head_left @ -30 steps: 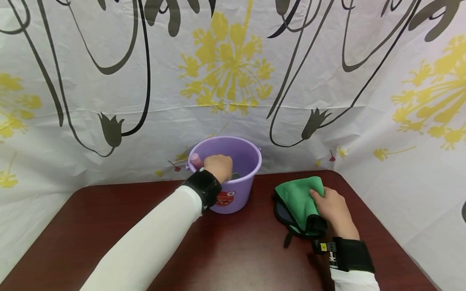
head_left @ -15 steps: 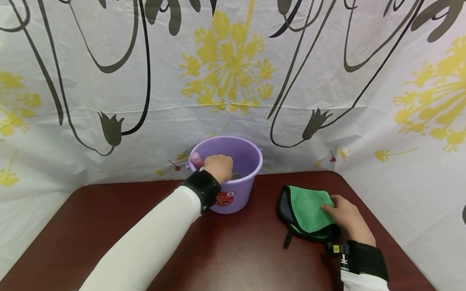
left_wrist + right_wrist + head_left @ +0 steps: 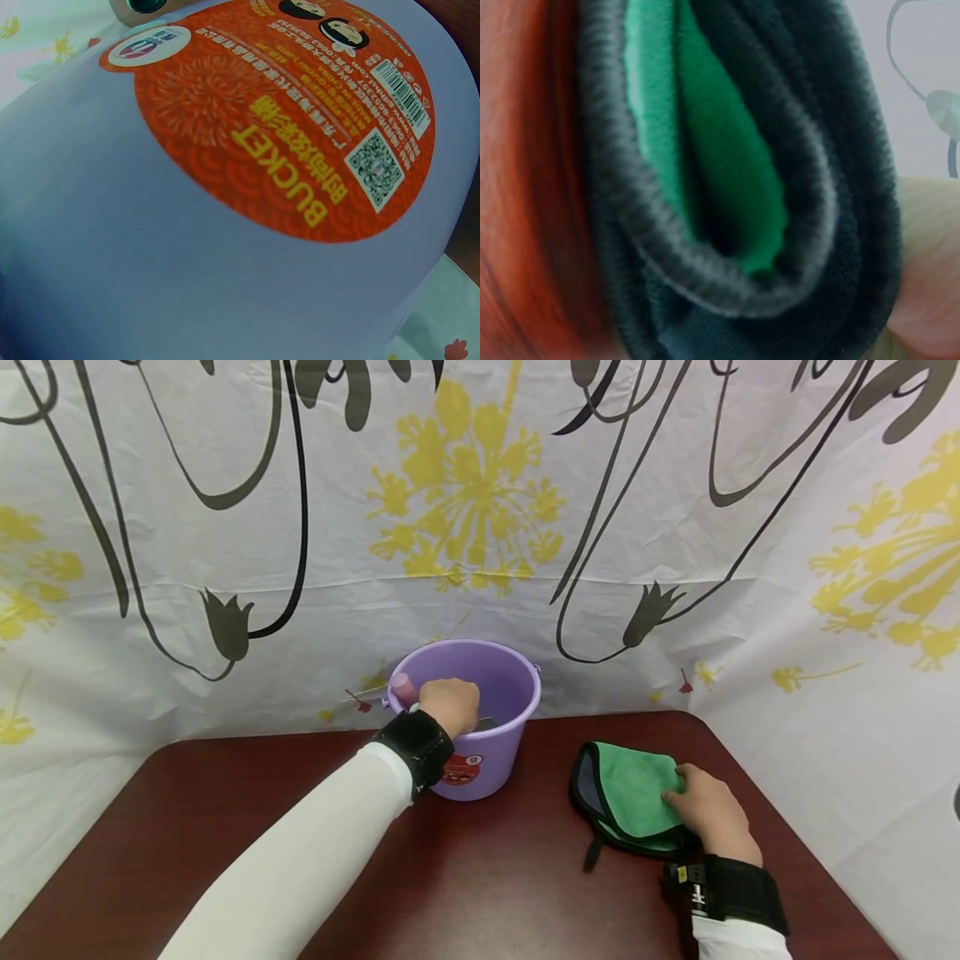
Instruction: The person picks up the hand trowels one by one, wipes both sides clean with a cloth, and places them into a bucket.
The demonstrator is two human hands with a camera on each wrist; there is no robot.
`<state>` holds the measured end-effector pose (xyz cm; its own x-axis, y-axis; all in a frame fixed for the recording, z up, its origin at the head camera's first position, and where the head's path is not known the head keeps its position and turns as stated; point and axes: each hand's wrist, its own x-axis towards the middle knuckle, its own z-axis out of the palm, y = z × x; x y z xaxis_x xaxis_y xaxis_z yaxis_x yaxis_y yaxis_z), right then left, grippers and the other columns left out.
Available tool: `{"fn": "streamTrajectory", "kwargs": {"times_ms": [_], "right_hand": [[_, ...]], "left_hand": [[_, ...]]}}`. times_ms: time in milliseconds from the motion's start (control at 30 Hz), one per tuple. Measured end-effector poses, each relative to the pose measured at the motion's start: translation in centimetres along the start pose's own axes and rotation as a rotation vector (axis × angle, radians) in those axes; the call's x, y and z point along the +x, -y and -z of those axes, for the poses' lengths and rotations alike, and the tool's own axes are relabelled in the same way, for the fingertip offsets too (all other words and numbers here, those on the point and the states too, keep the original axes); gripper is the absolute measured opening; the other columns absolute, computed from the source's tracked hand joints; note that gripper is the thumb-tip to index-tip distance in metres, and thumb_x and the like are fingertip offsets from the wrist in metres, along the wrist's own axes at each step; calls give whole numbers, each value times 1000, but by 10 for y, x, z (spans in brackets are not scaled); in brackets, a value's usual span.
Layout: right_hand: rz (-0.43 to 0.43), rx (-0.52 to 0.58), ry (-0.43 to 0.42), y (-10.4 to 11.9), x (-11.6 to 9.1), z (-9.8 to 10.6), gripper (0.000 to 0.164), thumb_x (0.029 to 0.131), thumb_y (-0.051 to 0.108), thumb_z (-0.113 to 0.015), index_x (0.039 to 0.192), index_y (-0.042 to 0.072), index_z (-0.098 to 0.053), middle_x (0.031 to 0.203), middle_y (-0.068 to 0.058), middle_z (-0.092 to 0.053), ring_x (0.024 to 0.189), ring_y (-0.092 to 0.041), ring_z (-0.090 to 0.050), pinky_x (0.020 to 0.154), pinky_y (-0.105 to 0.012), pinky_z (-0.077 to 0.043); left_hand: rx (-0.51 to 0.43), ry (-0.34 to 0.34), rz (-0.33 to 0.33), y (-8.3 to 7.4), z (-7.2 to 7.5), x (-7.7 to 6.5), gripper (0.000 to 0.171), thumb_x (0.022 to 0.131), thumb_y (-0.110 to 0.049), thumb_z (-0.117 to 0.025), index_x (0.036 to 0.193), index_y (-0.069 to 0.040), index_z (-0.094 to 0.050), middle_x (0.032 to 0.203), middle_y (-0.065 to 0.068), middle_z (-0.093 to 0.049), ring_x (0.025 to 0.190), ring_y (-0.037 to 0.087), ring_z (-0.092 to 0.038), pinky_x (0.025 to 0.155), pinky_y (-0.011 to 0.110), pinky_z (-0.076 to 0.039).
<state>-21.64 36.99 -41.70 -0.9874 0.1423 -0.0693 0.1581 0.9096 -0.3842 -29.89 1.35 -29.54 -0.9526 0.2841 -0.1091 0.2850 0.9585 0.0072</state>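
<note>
My left hand (image 3: 450, 706) reaches into a purple bucket (image 3: 508, 702), knuckles up near the left front wall. Its fingers are hidden, and I cannot tell what they hold. Close on its left, a pink rounded stick end (image 3: 403, 689) leans at the rim; a grey-green piece (image 3: 487, 724) shows on its right. My right hand (image 3: 716, 806) grips a folded green cloth (image 3: 637, 793) at its right edge, thumb on top. The cloth has a dark back and black trim, and lies on the table. The right wrist view shows its rolled fold (image 3: 735, 187) close up.
A dark red-brown table (image 3: 495, 868) carries the bucket near its back edge. Behind it hangs a white patterned curtain (image 3: 337, 568). A black loop tab (image 3: 592, 854) sticks out from the cloth. The left wrist view is mostly the bucket's red label (image 3: 300, 135).
My right hand has shifted right and toward me. The raised green flap now lies flatter, with its dark-edged left side showing more. My left hand and the bucket have stayed put.
</note>
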Motion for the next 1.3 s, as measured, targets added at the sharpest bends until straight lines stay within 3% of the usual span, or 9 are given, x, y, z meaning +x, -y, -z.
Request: {"fn": "streamTrajectory", "kwargs": {"times_ms": [500, 867, 967, 1133, 1300], "right_hand": [[6, -10, 13, 0, 1, 0, 62, 97, 24, -60, 144, -11, -40, 141, -41, -45, 124, -58, -49, 94, -65, -46], [0, -10, 77, 4, 1, 7, 76, 104, 41, -49, 149, -16, -26, 148, -41, -37, 131, -60, -42, 101, -68, -42], [39, -16, 58, 10, -2, 11, 76, 104, 41, -48, 148, -16, -27, 146, -43, -39, 130, -59, -43, 101, -67, -42], [125, -11, -55, 26, -9, 19, 71, 105, 41, -48, 148, -13, -33, 142, -40, -46, 128, -57, -47, 98, -66, -43], [125, 27, -77, 51, -19, 30, 76, 104, 51, -45, 151, -8, -31, 143, -38, -46, 128, -54, -47, 97, -66, -43]], "left_hand": [[12, 38, -12, 3, 1, 4, 16, 94, -20, -63, 99, -9, -73, 112, 11, -73, 104, 29, -70, 86, 51, -57], [16, 57, -35, 4, 8, 0, 19, 96, -23, -62, 103, -9, -72, 116, 10, -73, 108, 29, -69, 90, 51, -56], [15, 34, -39, 4, 11, -3, 25, 97, -30, -62, 106, -9, -72, 118, 11, -72, 110, 30, -69, 91, 52, -55], [7, -29, -52, 2, 16, -13, 33, 99, -38, -61, 111, -9, -71, 121, 12, -71, 114, 31, -68, 92, 52, -55], [-15, -186, -72, -2, 12, -29, 34, 99, -39, -61, 103, -7, -73, 108, 14, -72, 102, 33, -69, 83, 51, -57]]}}
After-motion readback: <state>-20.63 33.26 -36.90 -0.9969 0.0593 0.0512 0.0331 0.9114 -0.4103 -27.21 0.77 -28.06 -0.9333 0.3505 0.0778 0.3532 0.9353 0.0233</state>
